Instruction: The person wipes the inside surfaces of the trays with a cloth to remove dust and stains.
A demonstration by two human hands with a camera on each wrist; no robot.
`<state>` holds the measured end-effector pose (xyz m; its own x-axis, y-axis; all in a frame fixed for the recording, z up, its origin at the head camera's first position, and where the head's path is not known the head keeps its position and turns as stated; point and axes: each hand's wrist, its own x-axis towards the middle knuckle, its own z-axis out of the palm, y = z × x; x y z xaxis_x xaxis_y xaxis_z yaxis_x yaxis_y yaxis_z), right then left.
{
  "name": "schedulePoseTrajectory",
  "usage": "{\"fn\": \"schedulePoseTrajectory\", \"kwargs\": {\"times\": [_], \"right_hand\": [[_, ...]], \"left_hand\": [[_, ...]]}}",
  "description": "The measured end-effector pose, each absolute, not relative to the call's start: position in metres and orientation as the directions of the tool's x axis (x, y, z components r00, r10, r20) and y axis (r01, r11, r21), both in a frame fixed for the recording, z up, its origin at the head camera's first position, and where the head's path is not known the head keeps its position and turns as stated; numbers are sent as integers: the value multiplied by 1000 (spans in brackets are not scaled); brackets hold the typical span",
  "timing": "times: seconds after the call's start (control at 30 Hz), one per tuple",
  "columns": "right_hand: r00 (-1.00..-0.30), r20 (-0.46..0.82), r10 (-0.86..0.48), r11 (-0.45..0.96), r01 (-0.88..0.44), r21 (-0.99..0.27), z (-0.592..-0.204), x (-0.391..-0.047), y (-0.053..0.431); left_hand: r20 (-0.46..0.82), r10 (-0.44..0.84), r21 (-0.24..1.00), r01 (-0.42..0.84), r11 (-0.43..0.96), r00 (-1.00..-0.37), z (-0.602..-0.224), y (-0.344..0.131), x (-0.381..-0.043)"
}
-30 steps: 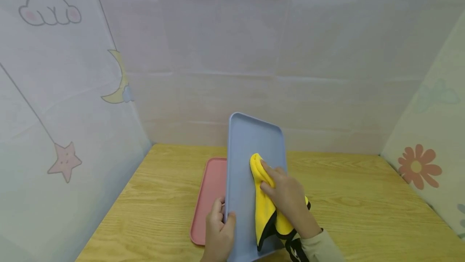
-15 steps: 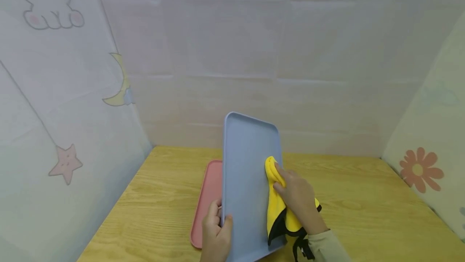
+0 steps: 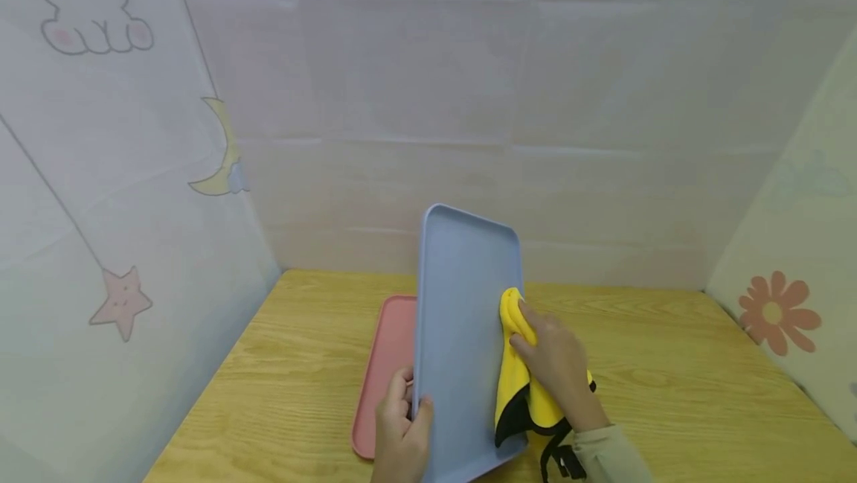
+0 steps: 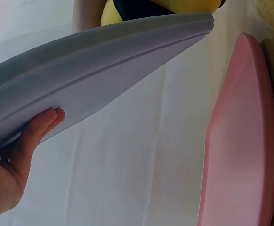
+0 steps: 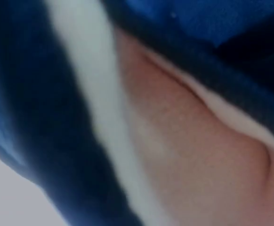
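In the head view a light blue rectangular tray [image 3: 458, 319] is held up, tilted, its rimmed inner face towards me. My left hand [image 3: 402, 431] grips its lower left edge, thumb in front and fingers behind; the left wrist view shows those fingers against the tray's underside [image 4: 104, 77]. With my right hand [image 3: 557, 368] I hold a folded yellow cloth [image 3: 512, 368] with black edging against the right part of the tray's face. The right wrist view is blurred, filled by skin and blue fabric [image 5: 250, 19] with dark edging.
On the wooden table [image 3: 268, 394] lies a pink tray [image 3: 384, 364], partly hidden behind the blue one. A pale wall sheet [image 3: 415, 96] hangs at the back, with printed sheets on both sides. A black strap [image 3: 559, 461] is at the right wrist.
The cloth and my right hand have moved right across the tray, from its middle to near its right edge. The blue tray shifted slightly left, then back right.
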<state>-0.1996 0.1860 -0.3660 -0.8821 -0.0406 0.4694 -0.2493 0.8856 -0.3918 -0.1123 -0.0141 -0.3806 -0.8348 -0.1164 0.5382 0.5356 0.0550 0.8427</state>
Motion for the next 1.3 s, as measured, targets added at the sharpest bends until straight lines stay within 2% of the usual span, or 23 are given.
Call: {"fn": "schedulePoseTrajectory", "kwargs": {"times": [0.27, 0.43, 0.67, 1.03, 1.3], "right_hand": [[-809, 585, -64, 829, -369, -421, -366, -193, 169], [-774, 629, -77, 788, -434, -437, -366, -186, 156], [-698, 708, -108, 760, -517, -394, -366, -180, 144], [-691, 706, -156, 732, -561, -388, -356, -168, 129], [-584, 779, -228, 689, -662, -295, -347, -155, 114]], "left_hand": [[565, -109, 825, 562, 56, -818, -381, -14, -113], [606, -118, 796, 598, 98, -787, -383, -14, -115], [662, -131, 749, 655, 96, -738, -387, -14, -118], [650, -123, 760, 644, 87, -750, -390, -12, -121], [665, -146, 746, 651, 138, -732, -393, -10, -122]]}}
